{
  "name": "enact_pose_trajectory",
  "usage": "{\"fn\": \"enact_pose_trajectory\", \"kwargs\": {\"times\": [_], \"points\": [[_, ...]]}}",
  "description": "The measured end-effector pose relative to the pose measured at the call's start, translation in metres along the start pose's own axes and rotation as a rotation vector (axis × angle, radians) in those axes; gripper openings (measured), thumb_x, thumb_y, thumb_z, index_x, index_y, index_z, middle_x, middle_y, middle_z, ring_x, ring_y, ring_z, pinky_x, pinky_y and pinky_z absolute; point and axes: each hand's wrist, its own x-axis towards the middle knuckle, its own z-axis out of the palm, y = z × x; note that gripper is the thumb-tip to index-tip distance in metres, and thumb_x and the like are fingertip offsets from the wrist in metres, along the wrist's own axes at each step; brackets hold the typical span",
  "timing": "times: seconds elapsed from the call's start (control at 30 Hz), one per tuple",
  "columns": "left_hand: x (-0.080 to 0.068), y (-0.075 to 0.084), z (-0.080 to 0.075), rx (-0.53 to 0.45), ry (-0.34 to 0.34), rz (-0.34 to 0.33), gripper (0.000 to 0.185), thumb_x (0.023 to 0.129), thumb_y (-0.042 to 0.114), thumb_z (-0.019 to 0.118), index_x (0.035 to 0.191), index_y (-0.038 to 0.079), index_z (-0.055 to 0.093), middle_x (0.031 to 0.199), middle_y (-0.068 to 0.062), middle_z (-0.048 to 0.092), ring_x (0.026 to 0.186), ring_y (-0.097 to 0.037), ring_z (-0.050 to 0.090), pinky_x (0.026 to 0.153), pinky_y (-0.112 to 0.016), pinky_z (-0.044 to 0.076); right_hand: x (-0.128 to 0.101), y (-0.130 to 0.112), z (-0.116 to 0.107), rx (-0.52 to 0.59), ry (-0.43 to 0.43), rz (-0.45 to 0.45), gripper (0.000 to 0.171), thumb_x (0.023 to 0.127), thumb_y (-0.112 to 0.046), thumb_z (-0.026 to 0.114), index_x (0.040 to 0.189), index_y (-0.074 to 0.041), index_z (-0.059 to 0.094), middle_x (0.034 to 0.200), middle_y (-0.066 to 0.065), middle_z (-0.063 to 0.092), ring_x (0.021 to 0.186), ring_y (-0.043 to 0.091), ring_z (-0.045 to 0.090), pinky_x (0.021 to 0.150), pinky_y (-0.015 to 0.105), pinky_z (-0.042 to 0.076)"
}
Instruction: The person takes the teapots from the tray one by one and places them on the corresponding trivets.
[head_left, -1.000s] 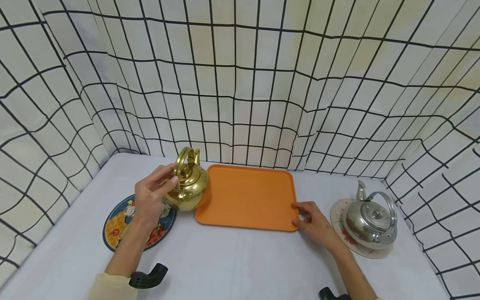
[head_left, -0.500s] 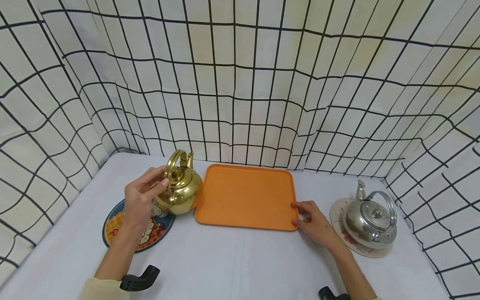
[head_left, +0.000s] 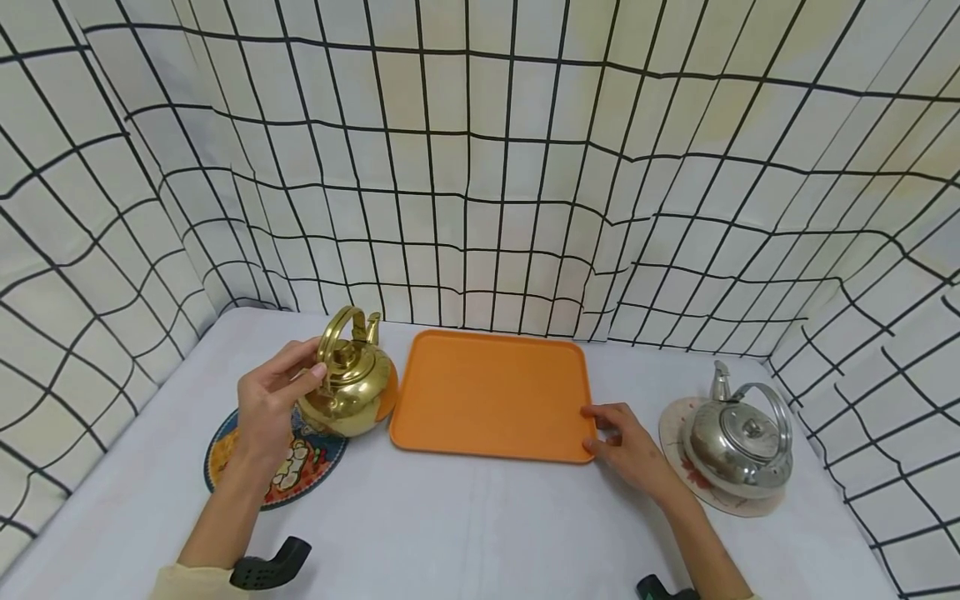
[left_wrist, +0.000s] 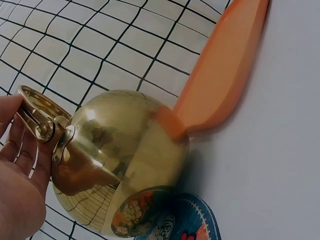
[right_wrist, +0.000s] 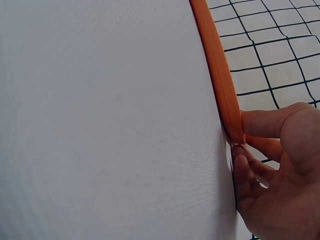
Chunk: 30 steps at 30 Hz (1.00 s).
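Observation:
My left hand [head_left: 270,396] grips the handle of a shiny gold kettle [head_left: 348,392], thumb on the near side. The kettle hangs over the right part of a round, colourful cartoon mat [head_left: 303,479]. In the left wrist view its round body [left_wrist: 115,145] reflects the mat and the orange tray. That orange tray [head_left: 491,396] lies at the table's middle, just right of the kettle. At the tray's right edge, my right hand [head_left: 630,446] pinches the rim near the front corner; the right wrist view shows the thumb [right_wrist: 262,123] against the orange edge and other fingers curled below.
A silver kettle [head_left: 738,446] stands on a round pale floral mat [head_left: 675,417] at the right. White cloth [head_left: 465,533] covers the table. Black-gridded white walls [head_left: 487,167] enclose the back and sides. A black device [head_left: 270,567] is strapped to each wrist.
My left hand has carried the gold kettle leftward and slightly toward me, from overlapping the tray's left edge to over the cartoon mat. The right hand and tray have stayed put.

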Motion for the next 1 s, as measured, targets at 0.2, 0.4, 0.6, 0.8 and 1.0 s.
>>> {"fn": "enact_pose_trajectory", "kwargs": {"times": [0.2,0.4,0.6,0.8,1.0], "points": [[0.000,0.001,-0.003,0.003,0.044,0.009,0.032,0.098,-0.009,0.060,0.129,-0.008,0.068,0.096,0.006,0.073,0.094,-0.007,0.064,0.084,-0.017,0.053,-0.002,-0.002,-0.001,0.005,0.000,-0.009,0.044,0.095,-0.008,0.075,0.138,-0.007,0.064,0.137,0.015,0.055,0.122,0.029,0.058,0.090,0.020,0.051],[-0.002,0.001,-0.008,-0.063,0.086,0.019,0.030,0.096,-0.011,0.060,0.125,-0.011,0.069,0.095,0.003,0.075,0.090,-0.009,0.066,0.079,-0.017,0.054,-0.002,-0.001,-0.001,0.011,-0.004,-0.004,0.045,0.095,-0.009,0.075,0.138,-0.007,0.064,0.136,0.016,0.055,0.122,0.028,0.058,0.090,0.019,0.050],[-0.004,0.002,-0.016,-0.096,0.085,0.019,0.031,0.098,-0.010,0.059,0.127,-0.011,0.067,0.097,0.002,0.075,0.090,-0.009,0.067,0.078,-0.018,0.055,-0.002,-0.001,0.000,0.009,-0.002,-0.008,0.045,0.096,-0.008,0.074,0.139,-0.007,0.063,0.137,0.016,0.054,0.123,0.030,0.058,0.090,0.019,0.050],[-0.005,0.002,-0.019,-0.100,0.113,0.037,0.030,0.097,-0.012,0.058,0.125,-0.012,0.068,0.095,0.002,0.076,0.087,-0.010,0.066,0.078,-0.018,0.053,-0.001,-0.001,0.001,0.006,0.005,0.002,0.045,0.096,-0.007,0.074,0.139,-0.007,0.063,0.137,0.016,0.054,0.123,0.031,0.058,0.090,0.017,0.049],[-0.006,0.004,-0.022,-0.130,0.136,0.052,0.029,0.096,-0.015,0.056,0.122,-0.013,0.069,0.091,0.001,0.075,0.083,-0.012,0.066,0.080,-0.021,0.051,0.000,0.000,0.001,0.004,-0.002,0.023,0.046,0.096,-0.007,0.073,0.140,-0.009,0.062,0.138,0.015,0.054,0.124,0.029,0.057,0.091,0.018,0.048]]}}
